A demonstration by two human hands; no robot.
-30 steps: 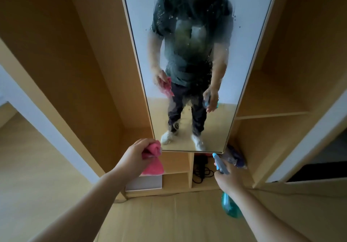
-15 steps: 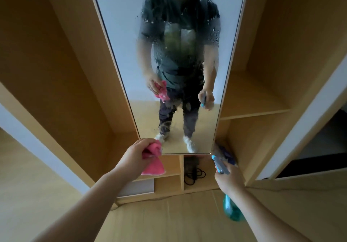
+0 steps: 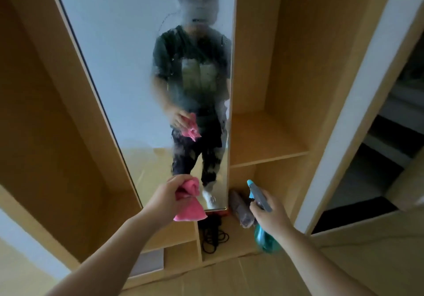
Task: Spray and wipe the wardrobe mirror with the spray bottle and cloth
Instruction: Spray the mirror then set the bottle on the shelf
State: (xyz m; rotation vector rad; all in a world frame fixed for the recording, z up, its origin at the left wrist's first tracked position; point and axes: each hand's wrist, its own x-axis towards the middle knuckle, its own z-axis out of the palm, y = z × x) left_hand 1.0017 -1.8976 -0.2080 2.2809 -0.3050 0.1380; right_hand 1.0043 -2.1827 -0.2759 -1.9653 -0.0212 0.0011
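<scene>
Head view, looking down at a tall wardrobe mirror (image 3: pixel 128 66) set in a pale wooden wardrobe (image 3: pixel 270 135). The glass fills the frame from 12 o'clock down to the centre, and a wide patch of mist and droplets covers its right half, so spraying appears done and wiping is the likely next step.

The left hand (image 3: pixel 167 194), just below centre, has its fingers curled tightly around one bunched pink cloth (image 3: pixel 189 206). The cloth hangs in front of the mirror's lower edge; whether it touches the glass cannot be told. Held bunched like this, it seems ready to press against the wet area.

The right hand (image 3: pixel 270 215), at about 5 o'clock, grips one spray bottle (image 3: pixel 261 222) by its neck, teal body hanging below, nozzle pointing up towards the wardrobe. It is held low and to the side, probably to keep it clear of the wiping arm.

On the bottom shelf (image 3: pixel 231 243) lie one coiled black cable (image 3: pixel 214 236) and one greyish rolled object (image 3: pixel 241 208) that is too blurred to identify.
</scene>
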